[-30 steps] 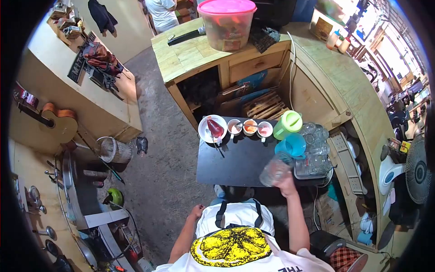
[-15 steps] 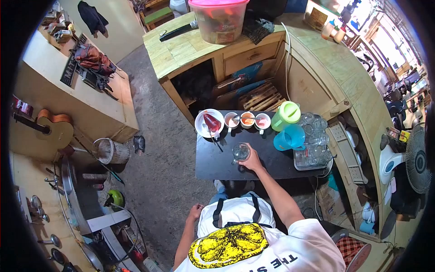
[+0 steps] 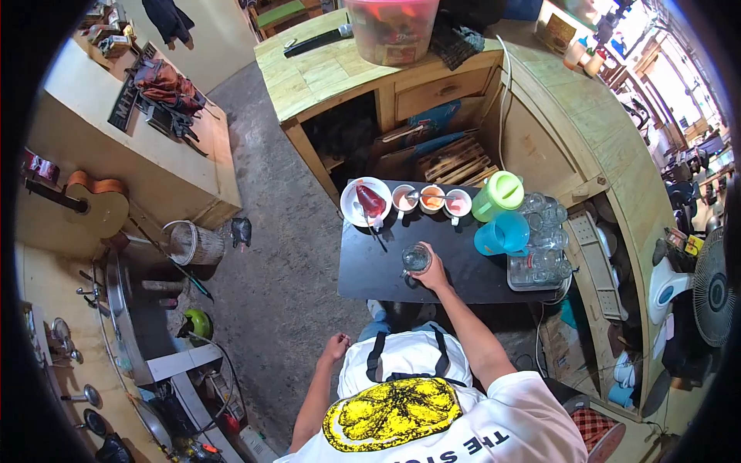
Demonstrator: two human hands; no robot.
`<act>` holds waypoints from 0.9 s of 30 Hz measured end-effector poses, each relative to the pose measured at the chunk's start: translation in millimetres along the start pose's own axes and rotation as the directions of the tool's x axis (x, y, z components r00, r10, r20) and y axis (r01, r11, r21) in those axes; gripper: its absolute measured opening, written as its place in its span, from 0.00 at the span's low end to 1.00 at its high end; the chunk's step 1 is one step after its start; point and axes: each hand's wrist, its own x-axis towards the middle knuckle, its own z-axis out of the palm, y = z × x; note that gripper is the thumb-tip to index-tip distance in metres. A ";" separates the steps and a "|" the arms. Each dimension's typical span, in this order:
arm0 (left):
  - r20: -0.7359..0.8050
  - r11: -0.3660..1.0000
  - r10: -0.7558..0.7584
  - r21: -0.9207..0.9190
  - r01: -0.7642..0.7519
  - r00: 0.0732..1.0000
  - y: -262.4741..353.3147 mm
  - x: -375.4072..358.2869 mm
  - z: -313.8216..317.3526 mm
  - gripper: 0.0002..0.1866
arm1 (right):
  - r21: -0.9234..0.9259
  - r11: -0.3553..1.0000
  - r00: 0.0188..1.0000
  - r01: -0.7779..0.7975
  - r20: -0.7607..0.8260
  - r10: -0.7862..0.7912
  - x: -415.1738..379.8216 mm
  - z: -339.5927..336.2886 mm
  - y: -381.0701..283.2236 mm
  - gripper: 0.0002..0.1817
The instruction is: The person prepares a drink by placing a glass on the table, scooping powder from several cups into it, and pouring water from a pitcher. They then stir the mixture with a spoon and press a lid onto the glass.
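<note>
My right hand (image 3: 433, 272) is wrapped round a clear glass mug (image 3: 416, 258) near the front of the dark table (image 3: 367, 274). Away from the table, to its left, my left hand (image 3: 336, 346) hangs beside my body with its fingers curled and nothing seen in them. Along the table's far edge stand a white bowl (image 3: 356, 214) with a dark red bag in it and three white cups (image 3: 457, 204) with reddish contents. Spoons rest in or across some of these. A green lidded pitcher (image 3: 498, 195) and a blue pitcher (image 3: 502, 234) stand to the right of the cups.
Several upturned glass mugs (image 3: 540, 262) crowd a tray at the table's right end. A wooden counter (image 3: 324, 73) curves behind it, bearing a pink-lidded tub (image 3: 394, 35). A fan (image 3: 712, 285) is at far right. A wicker basket (image 3: 193, 243) sits on the floor at left.
The whole view has shifted slightly, so the table sits a little higher and further right. My left hand has risen a little. My right hand keeps its grip on the glass mug.
</note>
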 end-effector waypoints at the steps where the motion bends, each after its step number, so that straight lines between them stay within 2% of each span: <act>1: 0.008 1.000 0.010 -0.002 -0.010 1.000 1.8 3.9 -0.9 0.09 | -0.031 0.999 1.000 0.009 -0.018 -0.010 -0.5 -0.3 -0.8 0.48; 4: 0.019 1.000 0.009 -0.013 -0.009 1.000 20.4 8.1 -0.9 0.08 | -0.073 0.997 0.999 -0.010 -0.044 0.007 -11.8 -10.0 -2.6 0.42; 7: 0.023 1.000 -0.011 0.020 0.010 1.000 28.2 13.4 0.7 0.09 | -0.031 0.999 0.982 -0.026 -0.190 0.020 -25.7 -32.2 7.2 0.27; 12: 0.025 0.991 0.035 0.125 -0.038 0.999 11.2 15.6 -4.1 0.14 | -0.093 0.983 0.908 0.161 -0.376 -0.184 -20.8 -79.4 -25.5 0.11; 15: 0.027 0.951 -0.068 0.305 0.057 0.997 -22.2 25.3 -7.1 0.18 | -0.219 0.948 0.910 0.231 -0.296 -0.290 8.3 -90.1 -79.3 0.09; 16: 0.036 0.952 -0.085 0.298 0.070 0.996 -17.7 19.3 -10.6 0.19 | -0.258 0.934 0.913 0.248 -0.261 -0.315 21.1 -85.1 -92.7 0.08; 17: 0.044 0.953 -0.100 0.292 0.083 0.994 -14.5 10.5 -14.7 0.20 | -0.218 0.943 0.927 0.253 -0.224 -0.300 36.0 -76.4 -100.5 0.07; 18: 0.052 0.953 -0.115 0.286 0.095 0.992 -9.6 4.6 -18.2 0.22 | -0.156 0.971 0.970 0.183 -0.134 -0.204 46.7 -67.6 -114.5 0.06; 19: 0.029 0.942 -0.119 0.319 0.103 0.993 -4.5 1.1 -20.6 0.19 | -0.237 0.957 0.980 0.170 -0.063 -0.189 58.3 -52.7 -121.9 0.06; 20: 0.032 0.942 -0.155 0.305 0.138 0.987 1.9 -0.9 -23.1 0.18 | -0.243 0.956 0.986 0.167 0.041 -0.161 66.9 -39.6 -129.3 0.06; 21: 0.036 0.941 -0.190 0.293 0.171 0.981 17.0 -9.4 -25.8 0.17 | -0.319 0.927 0.976 0.198 0.148 -0.158 76.1 -24.3 -134.9 0.09; 22: 0.041 0.938 -0.224 0.281 0.204 0.974 33.4 -14.8 -29.9 0.16 | -0.449 0.862 0.967 0.237 0.191 -0.166 87.1 -1.2 -126.3 0.13; 24: 0.084 0.960 -0.215 0.200 0.195 0.973 10.4 1.9 -33.2 0.14 | -0.578 0.757 0.939 0.305 0.314 -0.138 102.7 38.7 -118.8 0.18; 26: 0.079 0.978 -0.200 0.079 0.194 0.977 2.6 11.4 -33.2 0.14 | -0.676 0.704 0.949 0.219 0.314 0.006 112.5 75.2 -112.8 0.19; 27: 0.059 0.985 -0.170 -0.004 0.171 0.984 6.2 9.1 -32.2 0.13 | -0.677 0.710 0.952 0.196 0.306 0.029 113.4 85.0 -113.4 0.17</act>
